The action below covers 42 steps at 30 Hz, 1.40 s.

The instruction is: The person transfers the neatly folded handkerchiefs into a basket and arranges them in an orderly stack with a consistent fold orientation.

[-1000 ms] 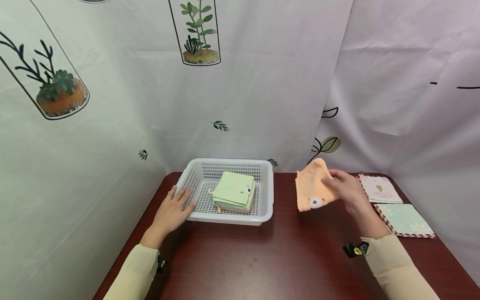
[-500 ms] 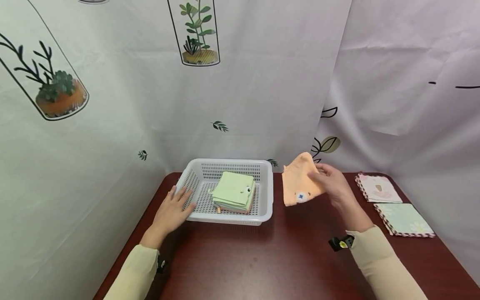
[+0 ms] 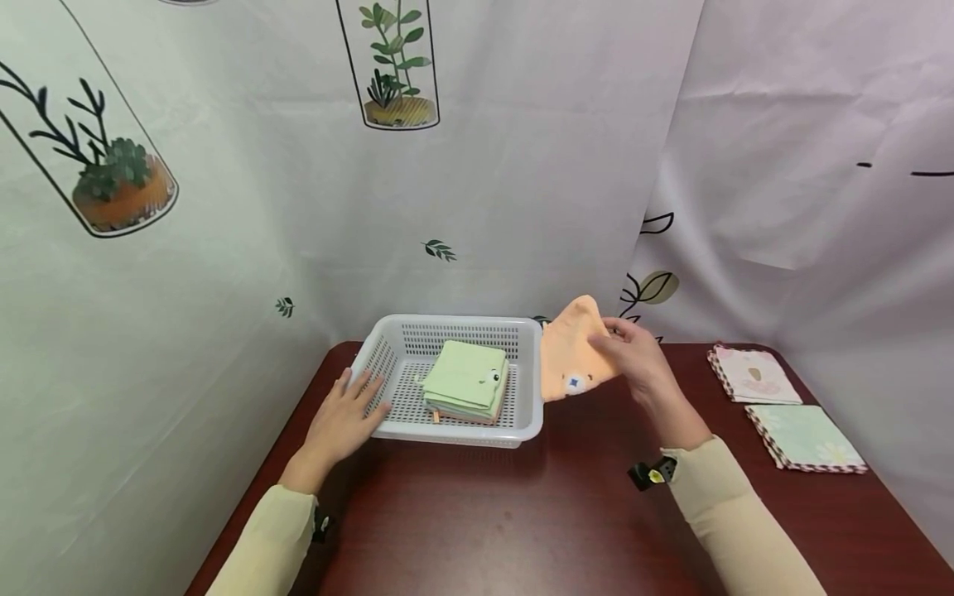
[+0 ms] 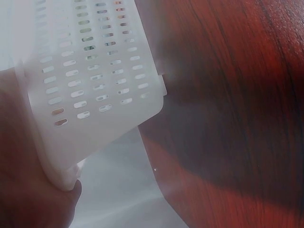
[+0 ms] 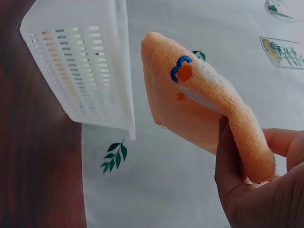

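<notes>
The right hand (image 3: 639,356) pinches the orange cloth (image 3: 577,358) by one side, thumb against fingers, and holds it up off the counter (image 3: 484,513). The cloth is just right of the basket (image 3: 455,434); the right wrist view shows a gap between it and the rim. Its far part is unsupported and the fold gapes, so a loosened pinch could let it fall open or drop outside the basket.

If the hand came left at this height, the low edge might catch the right rim and crumple. Inside, the stack (image 3: 465,377) leans toward the right side; a cloth dropped carelessly on its green top could slide off or knock the layers askew.

The left hand (image 3: 343,418) lies on the left rim, fingers spread, not gripping. A push there might shift the basket. The pink cloth (image 3: 755,375) and mint cloth (image 3: 805,436) lie well apart, at the right.
</notes>
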Tool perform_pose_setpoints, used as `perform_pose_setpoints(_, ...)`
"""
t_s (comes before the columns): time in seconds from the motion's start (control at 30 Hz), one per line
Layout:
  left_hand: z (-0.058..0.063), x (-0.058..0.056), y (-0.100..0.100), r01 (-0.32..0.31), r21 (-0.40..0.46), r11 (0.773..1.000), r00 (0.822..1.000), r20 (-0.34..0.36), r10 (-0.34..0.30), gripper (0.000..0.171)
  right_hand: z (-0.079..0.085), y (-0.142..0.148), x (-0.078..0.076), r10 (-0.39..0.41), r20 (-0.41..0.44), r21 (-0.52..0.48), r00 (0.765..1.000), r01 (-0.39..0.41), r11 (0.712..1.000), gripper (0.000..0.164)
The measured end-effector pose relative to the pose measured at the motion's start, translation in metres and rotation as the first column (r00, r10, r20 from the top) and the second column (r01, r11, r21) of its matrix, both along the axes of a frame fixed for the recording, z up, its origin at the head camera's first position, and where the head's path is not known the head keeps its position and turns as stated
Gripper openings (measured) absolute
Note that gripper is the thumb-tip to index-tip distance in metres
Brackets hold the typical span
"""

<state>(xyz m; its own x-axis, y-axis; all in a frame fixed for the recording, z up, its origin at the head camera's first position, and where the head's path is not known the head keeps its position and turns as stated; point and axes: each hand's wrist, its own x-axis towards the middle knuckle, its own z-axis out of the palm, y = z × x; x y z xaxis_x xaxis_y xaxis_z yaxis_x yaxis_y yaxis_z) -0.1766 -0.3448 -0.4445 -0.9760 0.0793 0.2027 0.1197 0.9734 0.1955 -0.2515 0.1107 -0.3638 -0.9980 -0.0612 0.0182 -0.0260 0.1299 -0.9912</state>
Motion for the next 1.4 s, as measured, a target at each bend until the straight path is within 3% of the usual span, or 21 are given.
perform_pose_setpoints(0.27,-0.001,0.0,0.0,-0.006,0.007,1.0,1.0,0.004,0.006,0.065,-0.001,-0.015,-0.006,-0.012,0.017,-0.003,1.0,0.012,1.0,0.046)
perform_pose_setpoints(1.4,-0.001,-0.001,0.001,-0.024,0.02,1.0,1.0,0.008,0.024,0.064,-0.013,-0.091,-0.025,0.005,0.106,-0.188,0.994,0.016,0.982,0.046)
